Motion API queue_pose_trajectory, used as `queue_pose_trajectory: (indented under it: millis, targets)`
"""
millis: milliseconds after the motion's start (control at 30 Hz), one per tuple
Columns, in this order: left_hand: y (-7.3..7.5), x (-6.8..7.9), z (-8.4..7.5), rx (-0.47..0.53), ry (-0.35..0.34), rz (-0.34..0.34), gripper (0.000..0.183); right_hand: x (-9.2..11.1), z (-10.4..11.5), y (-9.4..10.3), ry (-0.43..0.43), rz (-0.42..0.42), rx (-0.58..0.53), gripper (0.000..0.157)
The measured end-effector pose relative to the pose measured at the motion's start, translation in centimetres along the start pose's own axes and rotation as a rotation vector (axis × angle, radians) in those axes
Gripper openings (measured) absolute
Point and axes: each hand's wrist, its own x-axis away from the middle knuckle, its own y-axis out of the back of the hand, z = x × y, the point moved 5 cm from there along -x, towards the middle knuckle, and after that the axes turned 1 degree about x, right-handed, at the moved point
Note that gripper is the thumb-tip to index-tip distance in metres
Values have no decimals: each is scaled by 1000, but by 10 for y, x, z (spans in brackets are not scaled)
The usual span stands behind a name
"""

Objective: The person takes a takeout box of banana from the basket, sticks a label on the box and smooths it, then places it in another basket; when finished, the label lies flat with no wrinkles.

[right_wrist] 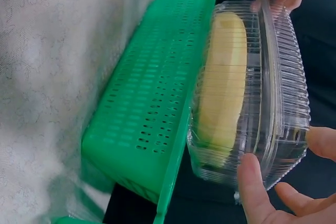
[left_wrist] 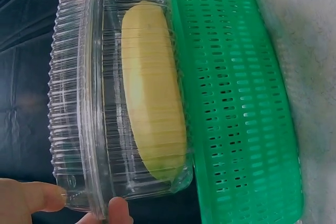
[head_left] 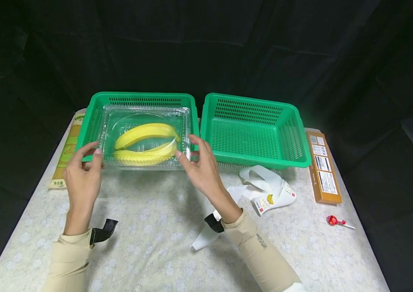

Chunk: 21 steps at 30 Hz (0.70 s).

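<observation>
The left hand (head_left: pixel 84 174) and right hand (head_left: pixel 204 170), half-closed, pinched the box (head_left: pixel 142 144) at opposite ends over a basket (head_left: pixel 140 95), probably balancing its bananas (head_left: pixel 144 132).

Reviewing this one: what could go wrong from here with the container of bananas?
The left grip and right grip pinch the clear clamshell container near its two closer corners, so its far side could dip.
Its base sits near the rim of the left green basket, so it might catch there.
The bananas have space around them and could slide if it tilts.
</observation>
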Motion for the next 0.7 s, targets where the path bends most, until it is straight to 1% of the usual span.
queue_pose_trajectory:
  millis: [300, 467, 700]
  targets:
    - [0, 6, 0, 15, -15, -18, 33, 6, -5, 2, -31, 39, 18, 58]
    - [-1, 7, 2, 11, -20, -32, 33, 6, -8, 1, -18, 49, 6, 56]
    - [-1, 6, 1, -23, 10, -14, 36, 6, -9, 1, -7, 38, -13, 56]
